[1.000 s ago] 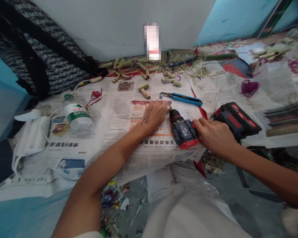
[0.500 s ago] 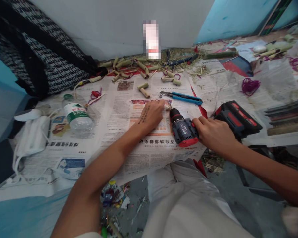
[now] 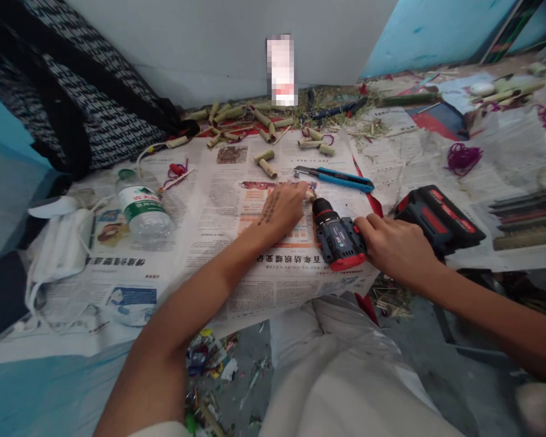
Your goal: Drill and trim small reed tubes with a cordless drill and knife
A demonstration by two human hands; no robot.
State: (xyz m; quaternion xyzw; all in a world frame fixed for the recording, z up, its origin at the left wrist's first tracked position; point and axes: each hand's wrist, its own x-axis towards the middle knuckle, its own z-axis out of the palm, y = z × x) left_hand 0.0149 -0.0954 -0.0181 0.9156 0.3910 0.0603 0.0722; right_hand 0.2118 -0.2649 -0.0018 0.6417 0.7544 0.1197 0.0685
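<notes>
My right hand [image 3: 394, 246] grips a black and red cordless drill [image 3: 338, 238] that lies low over the newspaper-covered table [image 3: 200, 243], its chuck pointing up and left. My left hand [image 3: 284, 207] is closed on a short pale bamboo piece [image 3: 309, 195], pinning it to the paper right at the drill's tip. Most of that piece is hidden under my fingers.
A blue utility knife [image 3: 337, 178] lies just beyond the drill. Several cut bamboo tubes [image 3: 250, 121] litter the table's far side. A plastic water bottle [image 3: 143, 206] lies at left, a red and black battery case [image 3: 439, 218] at right, purple string [image 3: 461, 158] farther right.
Both hands and the drill have stayed nearly still; the view shifted slightly. The left hand keeps pinning the bamboo piece at the drill tip.
</notes>
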